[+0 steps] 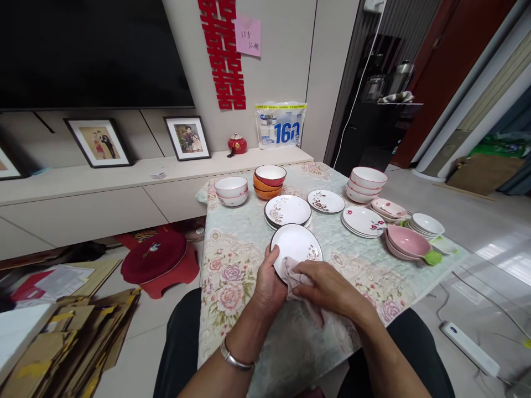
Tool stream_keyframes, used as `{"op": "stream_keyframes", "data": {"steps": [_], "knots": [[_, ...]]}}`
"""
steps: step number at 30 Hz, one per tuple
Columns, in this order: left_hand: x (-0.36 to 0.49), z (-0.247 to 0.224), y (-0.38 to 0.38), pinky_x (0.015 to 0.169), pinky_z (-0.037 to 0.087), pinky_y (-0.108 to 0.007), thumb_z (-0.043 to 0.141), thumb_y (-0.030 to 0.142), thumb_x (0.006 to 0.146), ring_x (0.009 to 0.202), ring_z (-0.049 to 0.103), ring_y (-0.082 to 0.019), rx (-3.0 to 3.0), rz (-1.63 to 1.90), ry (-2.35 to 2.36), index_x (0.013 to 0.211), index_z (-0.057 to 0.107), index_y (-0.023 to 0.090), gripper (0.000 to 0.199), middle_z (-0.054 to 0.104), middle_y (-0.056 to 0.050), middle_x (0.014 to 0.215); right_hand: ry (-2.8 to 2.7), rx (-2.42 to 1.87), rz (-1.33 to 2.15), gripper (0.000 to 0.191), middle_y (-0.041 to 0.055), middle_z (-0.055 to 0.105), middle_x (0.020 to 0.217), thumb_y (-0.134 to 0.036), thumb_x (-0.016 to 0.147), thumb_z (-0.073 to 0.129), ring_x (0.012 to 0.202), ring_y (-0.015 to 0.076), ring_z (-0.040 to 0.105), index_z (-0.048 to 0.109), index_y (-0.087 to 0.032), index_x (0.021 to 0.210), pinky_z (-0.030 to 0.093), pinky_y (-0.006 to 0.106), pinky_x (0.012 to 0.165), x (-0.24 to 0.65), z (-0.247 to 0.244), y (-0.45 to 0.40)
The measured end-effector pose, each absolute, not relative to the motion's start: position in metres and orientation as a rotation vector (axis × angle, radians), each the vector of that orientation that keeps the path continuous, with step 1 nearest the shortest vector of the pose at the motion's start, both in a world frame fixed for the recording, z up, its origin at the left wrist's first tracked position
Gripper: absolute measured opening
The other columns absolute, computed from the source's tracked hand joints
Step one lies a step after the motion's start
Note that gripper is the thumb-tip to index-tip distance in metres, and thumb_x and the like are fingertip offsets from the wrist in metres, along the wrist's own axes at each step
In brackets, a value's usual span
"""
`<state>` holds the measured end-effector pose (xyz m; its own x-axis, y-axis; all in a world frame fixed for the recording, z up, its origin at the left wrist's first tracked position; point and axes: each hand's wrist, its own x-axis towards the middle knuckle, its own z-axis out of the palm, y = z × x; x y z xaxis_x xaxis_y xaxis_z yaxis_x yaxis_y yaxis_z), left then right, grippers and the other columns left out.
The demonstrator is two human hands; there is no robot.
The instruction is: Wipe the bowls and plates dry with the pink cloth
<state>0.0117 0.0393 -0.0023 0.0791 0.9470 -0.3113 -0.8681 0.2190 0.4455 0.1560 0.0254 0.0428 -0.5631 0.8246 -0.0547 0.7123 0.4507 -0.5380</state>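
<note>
My left hand [269,281] grips a white plate [295,243] with a dark rim and a brown flower print, its thumb lying over the left edge. The plate is tilted up toward me above the table. In my right hand [326,284] is a bunched pale pink cloth [293,272], pressed on the plate's lower part. Part of the cloth hangs below the fingers. Just beyond lies a stack of similar plates [287,210], and one more flowered plate [326,201] sits to its right.
Bowls stand along the back: white bowls [231,190], orange and red bowls [269,182], and a white stack [367,183]. To the right are plates with red flowers [363,221], pink dishes [406,241] and small white bowls [427,224]. A flowered cloth [232,276] covers the table.
</note>
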Motion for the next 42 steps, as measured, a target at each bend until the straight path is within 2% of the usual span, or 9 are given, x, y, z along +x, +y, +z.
{"op": "stream_keyframes", "data": {"steps": [4, 8, 12, 15, 21, 24, 27, 35, 42], "knots": [[0.013, -0.001, 0.041, 0.101, 0.046, -0.052, 0.059, 0.03, 0.088, 0.115, 0.064, -0.032, 0.092, 1.37, 0.583, 0.14, 0.049, 0.022, 0.053, 0.066, -0.013, 0.13, -2.474, -1.738, 0.547, 0.011, 0.0059, 0.07, 0.088, -0.023, 0.085, 0.058, 0.083, 0.0211, 0.063, 0.067, -0.019, 0.09, 0.033, 0.028, 0.066, 0.17, 0.038, 0.035], [0.014, 0.0, 0.039, 0.103, 0.045, -0.051, 0.056, 0.031, 0.09, 0.119, 0.062, -0.032, 0.122, 1.348, 0.607, 0.141, 0.048, 0.022, 0.052, 0.067, -0.013, 0.129, -2.256, -2.084, 0.171, 0.018, 0.011, 0.067, 0.097, -0.025, 0.091, 0.052, 0.085, 0.0238, 0.064, 0.064, -0.016, 0.102, 0.033, 0.03, 0.065, 0.173, 0.029, 0.046], [0.014, -0.001, 0.036, 0.105, 0.045, -0.051, 0.056, 0.029, 0.09, 0.118, 0.063, -0.031, 0.172, 1.319, 0.616, 0.142, 0.047, 0.023, 0.054, 0.068, -0.012, 0.128, -2.059, -2.092, -0.033, 0.021, 0.013, 0.063, 0.104, -0.024, 0.096, 0.049, 0.084, 0.0238, 0.063, 0.062, -0.014, 0.109, 0.039, 0.031, 0.067, 0.171, 0.016, 0.055], [0.015, -0.002, 0.035, 0.105, 0.045, -0.049, 0.057, 0.028, 0.089, 0.117, 0.063, -0.031, 0.181, 1.271, 0.616, 0.142, 0.047, 0.022, 0.054, 0.067, -0.012, 0.129, -2.012, -1.928, -0.118, 0.027, 0.0156, 0.061, 0.111, -0.019, 0.095, 0.049, 0.097, 0.027, 0.06, 0.06, -0.012, 0.119, 0.045, 0.034, 0.078, 0.167, 0.007, 0.058], [0.014, 0.001, 0.036, 0.104, 0.046, -0.04, 0.053, 0.033, 0.093, 0.114, 0.065, -0.026, 0.134, 1.219, 0.57, 0.127, 0.06, 0.014, 0.039, 0.072, -0.011, 0.119, -2.201, -1.335, 0.181, 0.034, 0.0154, 0.056, 0.122, -0.018, 0.093, 0.052, 0.113, 0.0268, 0.052, 0.057, -0.014, 0.126, 0.044, 0.038, 0.097, 0.142, 0.015, 0.043], [0.012, 0.003, 0.037, 0.103, 0.047, -0.042, 0.05, 0.044, 0.094, 0.111, 0.066, -0.031, 0.121, 1.172, 0.571, 0.113, 0.067, 0.006, 0.046, 0.075, -0.017, 0.104, -2.355, -1.149, 0.532, 0.022, 0.0065, 0.059, 0.112, -0.02, 0.092, 0.055, 0.102, 0.0197, 0.056, 0.064, -0.022, 0.112, 0.044, 0.03, 0.089, 0.138, 0.029, 0.033], [0.011, 0.004, 0.038, 0.1, 0.048, -0.047, 0.046, 0.049, 0.093, 0.111, 0.066, -0.035, 0.122, 1.159, 0.585, 0.115, 0.067, 0.005, 0.053, 0.075, -0.019, 0.104, -2.438, -1.189, 0.699, 0.012, 0.0013, 0.061, 0.096, -0.019, 0.089, 0.059, 0.089, 0.0162, 0.058, 0.067, -0.024, 0.096, 0.042, 0.026, 0.08, 0.152, 0.036, 0.032], [0.016, 0.004, 0.037, 0.1, 0.049, -0.045, 0.051, 0.041, 0.091, 0.112, 0.066, -0.031, 0.137, 1.24, 0.695, 0.122, 0.065, 0.011, 0.045, 0.075, -0.013, 0.112, -2.108, -1.973, 0.123, 0.02, 0.0086, 0.057, 0.097, -0.026, 0.096, 0.049, 0.08, 0.02, 0.058, 0.063, -0.016, 0.104, 0.037, 0.029, 0.067, 0.178, 0.023, 0.051], [0.019, -0.002, 0.032, 0.097, 0.05, -0.038, 0.065, 0.031, 0.086, 0.107, 0.068, -0.025, 0.314, 1.309, 0.629, 0.127, 0.06, 0.02, 0.042, 0.073, -0.008, 0.118, -2.168, -1.385, 0.181, 0.039, 0.0146, 0.054, 0.126, -0.019, 0.094, 0.05, 0.116, 0.0256, 0.051, 0.053, -0.016, 0.133, 0.045, 0.038, 0.096, 0.149, 0.01, 0.048]]}}
